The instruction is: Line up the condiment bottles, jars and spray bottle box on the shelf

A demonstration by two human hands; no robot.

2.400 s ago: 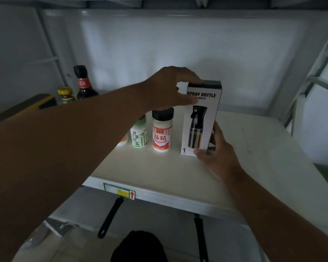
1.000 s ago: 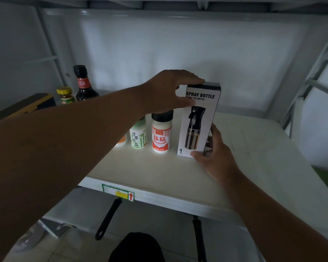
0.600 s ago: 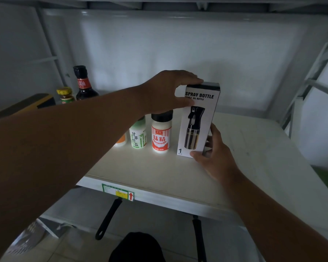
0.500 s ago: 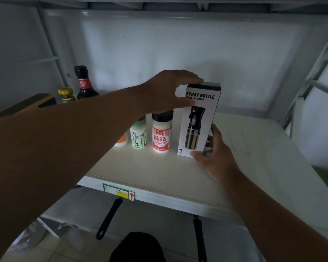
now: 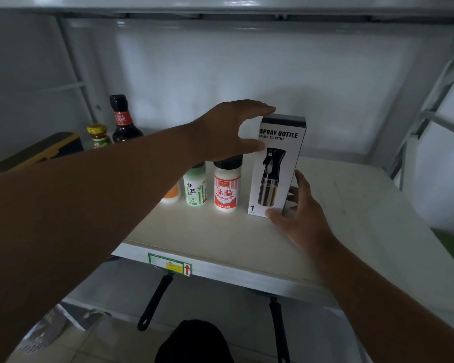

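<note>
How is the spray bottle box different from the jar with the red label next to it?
The spray bottle box is tall with flat sides; the red-labelled jar is shorter and round. The box has a black band on top; the jar has a black cap. The left hand and right hand hold the box; nothing holds the jar. Both stand upright on the shelf.

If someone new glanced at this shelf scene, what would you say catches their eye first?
The white spray bottle box stands upright mid-shelf, gripped at its top by the left hand and at its lower right corner by the right hand. Just left of it, the red-labelled jar and green bamboo-print jar form a row, with a dark sauce bottle far back left.
</note>
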